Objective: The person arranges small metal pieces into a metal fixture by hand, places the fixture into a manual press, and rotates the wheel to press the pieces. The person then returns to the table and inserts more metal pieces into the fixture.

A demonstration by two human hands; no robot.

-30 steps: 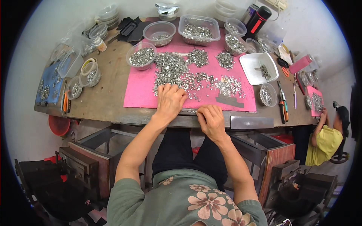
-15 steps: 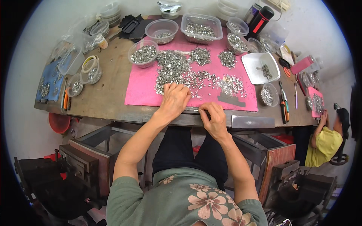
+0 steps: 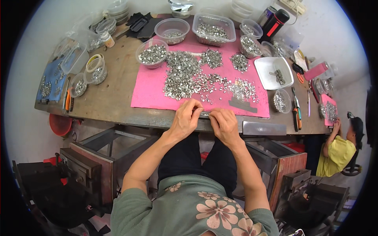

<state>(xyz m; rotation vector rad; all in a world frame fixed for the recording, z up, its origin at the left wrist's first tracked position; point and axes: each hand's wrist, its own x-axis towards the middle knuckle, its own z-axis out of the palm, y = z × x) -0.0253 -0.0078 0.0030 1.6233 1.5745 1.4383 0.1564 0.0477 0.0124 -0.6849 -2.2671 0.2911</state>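
Observation:
At the table's front edge my left hand [image 3: 186, 117] is closed in a pinch, thumb against fingers. Close to its right, my right hand [image 3: 224, 122] has its fingertips pressed together too. What either pinch holds is too small or hidden to make out. Between the fingertips a thin strip with small shiny bits [image 3: 204, 114] shows along the edge. Just beyond lies a pink mat [image 3: 147, 92], bearing a large heap of small silvery metal pieces [image 3: 182, 72]. Looser pieces spread to the right of it, around a clear plastic sheet and a grey strip [image 3: 242, 105].
Clear tubs of metal pieces, such as a round bowl [image 3: 152, 54] and a rectangular tub [image 3: 214, 29], stand behind. To the right are a white tray [image 3: 271, 65], a flat metal plate [image 3: 264, 128] and pliers [image 3: 297, 112]. A person in a yellow top [image 3: 339, 153] works at far right.
My left hand has come back from the near side of the heap to the table edge, beside my right hand, its fingers now pinched. The right hand has barely moved.

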